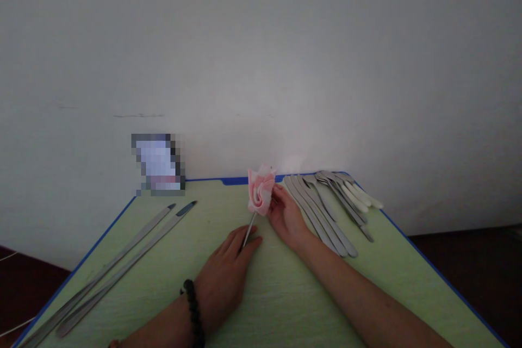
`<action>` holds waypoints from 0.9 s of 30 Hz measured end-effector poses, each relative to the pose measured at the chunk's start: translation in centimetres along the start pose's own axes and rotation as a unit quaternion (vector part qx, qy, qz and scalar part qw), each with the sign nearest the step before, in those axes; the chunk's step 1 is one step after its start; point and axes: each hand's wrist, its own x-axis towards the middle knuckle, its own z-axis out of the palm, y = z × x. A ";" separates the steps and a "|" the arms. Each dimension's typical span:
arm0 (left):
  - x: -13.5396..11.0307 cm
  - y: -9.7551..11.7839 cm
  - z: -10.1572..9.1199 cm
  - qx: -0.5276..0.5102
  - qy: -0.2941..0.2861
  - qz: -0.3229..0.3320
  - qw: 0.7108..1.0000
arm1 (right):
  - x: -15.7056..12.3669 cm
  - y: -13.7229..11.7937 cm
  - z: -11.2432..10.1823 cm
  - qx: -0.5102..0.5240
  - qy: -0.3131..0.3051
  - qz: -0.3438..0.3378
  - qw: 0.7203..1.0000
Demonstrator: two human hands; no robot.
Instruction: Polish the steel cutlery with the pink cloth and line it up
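A pink-and-white cloth (261, 191) is bunched round the upper end of a piece of metal cutlery (248, 229), so the cutlery's kind is hidden. Its thin shaft runs down into my left hand (228, 266), whose fingers are closed on it. A dark beaded bracelet circles that wrist. My right hand (286, 216) pinches the cloth from its right side. Just right of this hand lie several table knives (322, 220), side by side and slanting away.
Spoons (340, 193) and white-handled cutlery (359, 196) lie at the back right. Two long metal knives (134, 261) lie along the left. A blurred phone-like device (159, 163) leans on the wall (261, 54) at the back left. The green table (285, 304) has a blue edge.
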 end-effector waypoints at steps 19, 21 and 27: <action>-0.1 0.0 0.2 0.019 -0.013 -0.010 1.000 | -1.0 -0.2 0.4 -0.154 -0.153 0.110 0.970; -0.1 0.0 0.1 0.022 -0.017 -0.011 1.000 | -1.1 -0.1 0.5 -0.174 -0.161 0.105 0.966; -0.3 0.1 0.5 0.063 -0.016 -0.005 0.998 | -1.0 0.3 0.6 -0.141 -0.075 0.040 0.986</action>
